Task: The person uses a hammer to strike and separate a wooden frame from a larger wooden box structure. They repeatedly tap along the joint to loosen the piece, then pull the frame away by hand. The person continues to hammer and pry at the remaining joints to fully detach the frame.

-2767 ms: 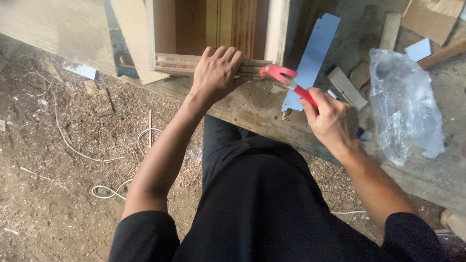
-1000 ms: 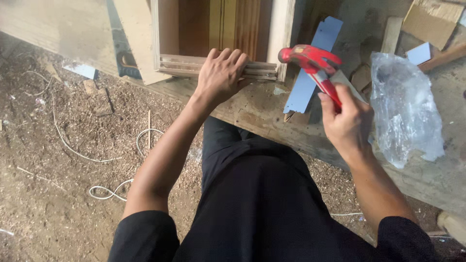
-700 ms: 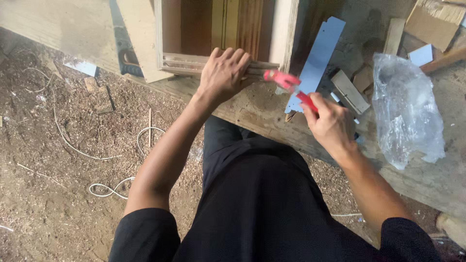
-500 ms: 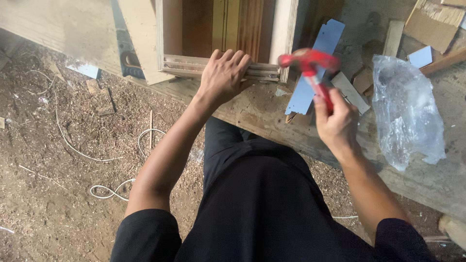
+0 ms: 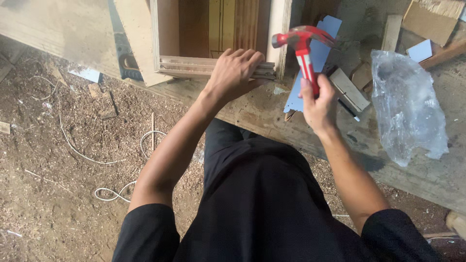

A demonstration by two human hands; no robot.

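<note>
Meanwhile right hand (image 5: pixel 318 104) gripped a raised hammer (image 5: pixel 303 46) upper centre; left hand (image 5: pixel 233 73) pressed spread on moulding (image 5: pixel 194 68) inside the box (image 5: pixel 279 29).

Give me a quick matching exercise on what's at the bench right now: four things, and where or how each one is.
Things:
1. hammer
2. left hand
3. clear plastic bag
4. white cord

Places or states:
a. lying on the sawdust floor
b. raised in the right hand
c. crumpled at the bench's right end
d. pressed flat on the stacked wooden strips

Pairs: 1-b, 2-d, 3-c, 4-a
</note>
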